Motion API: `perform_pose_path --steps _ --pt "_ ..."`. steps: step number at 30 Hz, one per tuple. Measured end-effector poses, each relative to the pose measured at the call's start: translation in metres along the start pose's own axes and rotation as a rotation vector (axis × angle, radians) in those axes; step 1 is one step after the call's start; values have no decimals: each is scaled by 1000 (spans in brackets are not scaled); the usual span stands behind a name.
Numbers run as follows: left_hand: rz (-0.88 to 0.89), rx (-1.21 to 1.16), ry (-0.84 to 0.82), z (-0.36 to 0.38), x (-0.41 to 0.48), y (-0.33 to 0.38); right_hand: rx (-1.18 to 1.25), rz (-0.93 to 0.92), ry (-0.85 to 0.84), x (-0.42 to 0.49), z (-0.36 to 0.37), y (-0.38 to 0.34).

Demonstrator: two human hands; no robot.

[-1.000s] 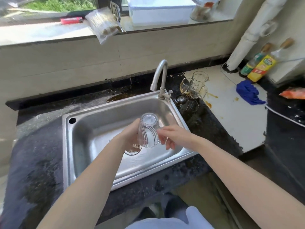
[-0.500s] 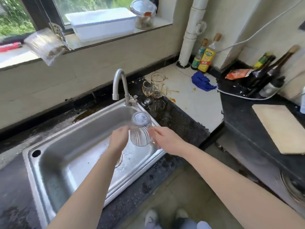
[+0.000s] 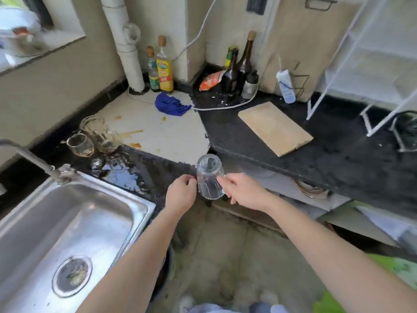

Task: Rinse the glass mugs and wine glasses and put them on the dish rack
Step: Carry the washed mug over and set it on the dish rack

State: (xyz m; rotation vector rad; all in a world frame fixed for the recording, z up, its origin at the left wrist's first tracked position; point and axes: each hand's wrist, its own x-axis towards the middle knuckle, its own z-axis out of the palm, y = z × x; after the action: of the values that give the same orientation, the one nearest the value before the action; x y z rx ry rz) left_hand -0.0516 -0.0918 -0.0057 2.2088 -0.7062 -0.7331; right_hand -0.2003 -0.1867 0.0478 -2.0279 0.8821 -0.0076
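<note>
The glass mug (image 3: 209,177) is upside down in the air, its thick base towards the camera and its open mouth pointing down. It hangs over the gap of floor (image 3: 225,245) between the sink corner and the black worktop (image 3: 338,154), clear of both. The right hand (image 3: 242,190) holds it from the right side, fingers curled in at the handle. The left hand (image 3: 180,195) is at the mug's left wall with its fingers bent and the tips right against the glass; whether it grips or only touches, I cannot tell.

To the left and lower in the view lies the steel sink (image 3: 67,222), with the tap (image 3: 29,157) reaching over its far edge. Behind the sink, on wet dark stone, stand the unwashed glasses: a wine glass (image 3: 80,144) just beside two stained mugs (image 3: 99,132), close together. Past them is a white worktop (image 3: 171,136) with orange spill marks and a crumpled blue cloth (image 3: 171,105) near the corner. Two oil bottles (image 3: 164,68) stand by a white pipe (image 3: 126,46).

On the black worktop lie a wooden cutting board (image 3: 275,128), a group of dark bottles (image 3: 239,66) in the corner and an orange packet (image 3: 209,80) leaning beside them. The white dish rack (image 3: 361,64) stands at the far right, well apart from the mug.
</note>
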Motion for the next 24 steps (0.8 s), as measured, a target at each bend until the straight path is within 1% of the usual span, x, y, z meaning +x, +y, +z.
perform_pose_path --steps 4,11,13,19,24 --pt "95 78 -121 77 -2 62 37 75 94 -25 -62 70" --pt "215 216 -290 224 -24 168 52 195 235 -94 -176 196" --pt "277 269 -337 265 -31 199 72 234 284 -115 -204 232" --pt "450 482 -431 371 -59 291 98 370 457 -170 -280 322" --pt "624 670 -486 442 -64 361 223 471 591 -194 -336 375"
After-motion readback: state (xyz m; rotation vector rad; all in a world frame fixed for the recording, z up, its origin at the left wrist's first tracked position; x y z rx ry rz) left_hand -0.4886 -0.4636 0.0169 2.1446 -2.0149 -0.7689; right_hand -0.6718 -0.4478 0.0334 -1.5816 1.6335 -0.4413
